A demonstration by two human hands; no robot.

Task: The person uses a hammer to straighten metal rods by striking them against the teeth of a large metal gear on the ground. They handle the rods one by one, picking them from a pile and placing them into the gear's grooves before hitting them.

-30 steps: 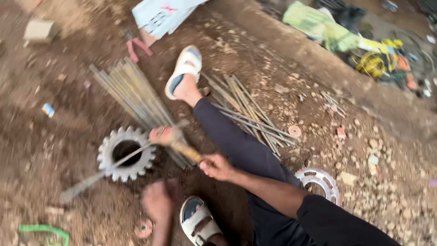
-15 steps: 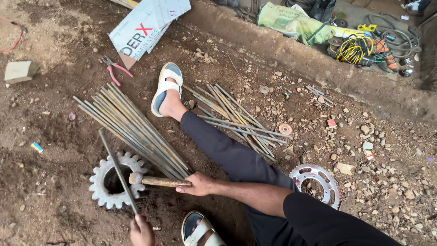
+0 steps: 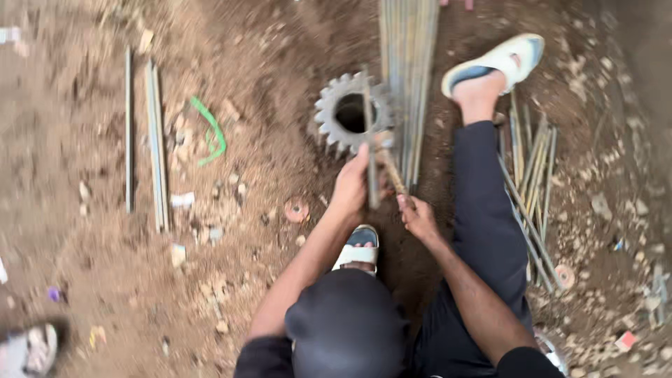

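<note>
Your left hand (image 3: pixel 351 183) is clamped around a thin steel rod (image 3: pixel 369 143), and your right hand (image 3: pixel 418 215) grips a wooden hammer handle (image 3: pixel 390 171). Just beyond, the rod crosses a toothed gear wheel (image 3: pixel 334 112) on the dirt, beside a rod bundle (image 3: pixel 409 63).

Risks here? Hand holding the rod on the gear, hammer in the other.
1. The left hand grips the thin rod close to where the hammer in the right hand lands; a miss may hit fingers.
2. The rod rests on the toothed gear on loose dirt; it might skid.
3. Sandalled foot lies near.
</note>
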